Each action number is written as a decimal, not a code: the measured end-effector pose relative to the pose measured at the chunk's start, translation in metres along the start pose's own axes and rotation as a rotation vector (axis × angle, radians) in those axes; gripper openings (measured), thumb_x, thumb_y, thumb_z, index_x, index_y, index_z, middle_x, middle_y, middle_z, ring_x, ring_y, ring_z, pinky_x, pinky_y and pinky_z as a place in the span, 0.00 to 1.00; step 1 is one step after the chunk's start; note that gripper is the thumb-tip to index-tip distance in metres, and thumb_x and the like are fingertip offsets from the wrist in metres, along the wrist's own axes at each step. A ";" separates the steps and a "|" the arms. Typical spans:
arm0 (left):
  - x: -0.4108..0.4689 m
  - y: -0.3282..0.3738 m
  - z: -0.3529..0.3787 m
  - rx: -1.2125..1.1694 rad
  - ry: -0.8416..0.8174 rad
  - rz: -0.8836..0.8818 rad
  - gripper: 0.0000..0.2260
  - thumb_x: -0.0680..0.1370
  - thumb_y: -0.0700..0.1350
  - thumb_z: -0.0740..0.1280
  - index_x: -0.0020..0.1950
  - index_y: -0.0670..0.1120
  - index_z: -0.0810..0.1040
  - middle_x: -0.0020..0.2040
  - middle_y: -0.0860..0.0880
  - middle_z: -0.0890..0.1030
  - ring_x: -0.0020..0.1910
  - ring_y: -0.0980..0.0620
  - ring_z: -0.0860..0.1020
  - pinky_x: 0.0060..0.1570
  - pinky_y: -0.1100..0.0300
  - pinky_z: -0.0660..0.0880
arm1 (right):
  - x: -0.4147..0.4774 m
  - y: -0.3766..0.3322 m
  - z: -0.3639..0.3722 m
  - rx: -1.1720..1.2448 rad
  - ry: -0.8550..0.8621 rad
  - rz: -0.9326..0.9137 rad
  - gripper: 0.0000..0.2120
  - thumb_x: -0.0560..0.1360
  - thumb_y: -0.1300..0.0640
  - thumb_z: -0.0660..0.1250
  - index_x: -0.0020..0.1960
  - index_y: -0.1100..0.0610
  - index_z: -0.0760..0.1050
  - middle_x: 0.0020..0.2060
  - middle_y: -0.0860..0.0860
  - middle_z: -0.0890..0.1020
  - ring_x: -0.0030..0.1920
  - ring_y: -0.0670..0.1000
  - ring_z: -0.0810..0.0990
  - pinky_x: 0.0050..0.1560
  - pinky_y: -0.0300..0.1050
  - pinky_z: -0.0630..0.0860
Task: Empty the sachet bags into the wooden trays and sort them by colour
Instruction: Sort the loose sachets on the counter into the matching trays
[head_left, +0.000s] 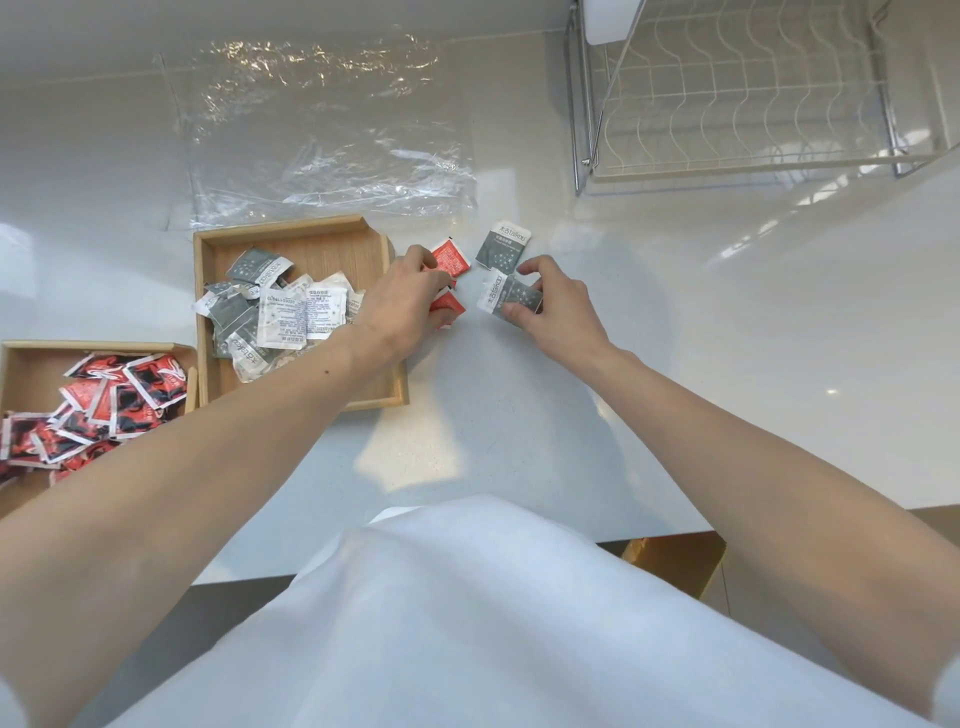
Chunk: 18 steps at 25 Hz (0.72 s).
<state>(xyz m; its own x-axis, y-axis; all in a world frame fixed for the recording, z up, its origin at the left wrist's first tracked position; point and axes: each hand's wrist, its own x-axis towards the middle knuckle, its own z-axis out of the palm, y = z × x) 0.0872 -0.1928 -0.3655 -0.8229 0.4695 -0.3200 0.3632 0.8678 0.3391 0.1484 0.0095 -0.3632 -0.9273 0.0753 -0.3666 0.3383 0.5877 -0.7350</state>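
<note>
Two wooden trays stand on the left of the white counter. The nearer left tray holds several red sachets. The middle tray holds several grey and white sachets. Just right of the middle tray, my left hand is closed on red sachets lying on the counter. My right hand pinches a grey sachet. Another grey sachet lies loose just beyond it.
Empty clear plastic bags lie flat behind the trays. A wire dish rack stands at the back right. The counter's front edge runs below my arms, with a cardboard box on the floor beneath it.
</note>
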 end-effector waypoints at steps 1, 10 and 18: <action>0.001 -0.001 0.000 0.008 -0.010 -0.003 0.16 0.74 0.48 0.72 0.60 0.44 0.79 0.61 0.41 0.71 0.59 0.40 0.72 0.52 0.47 0.74 | 0.005 -0.001 0.001 -0.013 -0.009 0.021 0.22 0.75 0.52 0.71 0.64 0.55 0.69 0.41 0.52 0.79 0.46 0.56 0.78 0.47 0.51 0.75; -0.006 -0.001 -0.003 0.041 -0.027 0.001 0.22 0.72 0.49 0.75 0.60 0.44 0.71 0.53 0.42 0.77 0.51 0.39 0.75 0.43 0.53 0.66 | 0.028 -0.003 0.009 -0.296 -0.030 0.173 0.27 0.73 0.42 0.71 0.65 0.56 0.68 0.58 0.56 0.77 0.58 0.59 0.77 0.49 0.50 0.72; 0.011 -0.002 -0.010 -0.118 -0.042 -0.023 0.13 0.73 0.49 0.74 0.51 0.42 0.79 0.43 0.46 0.74 0.43 0.43 0.74 0.38 0.55 0.63 | 0.027 0.000 0.012 -0.226 -0.003 0.177 0.16 0.71 0.49 0.71 0.54 0.53 0.71 0.51 0.51 0.79 0.52 0.56 0.77 0.43 0.48 0.71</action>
<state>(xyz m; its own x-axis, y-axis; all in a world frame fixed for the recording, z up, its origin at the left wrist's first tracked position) 0.0730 -0.1904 -0.3611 -0.8109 0.4577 -0.3647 0.2880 0.8545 0.4323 0.1250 0.0020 -0.3799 -0.8565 0.1903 -0.4797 0.4500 0.7304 -0.5138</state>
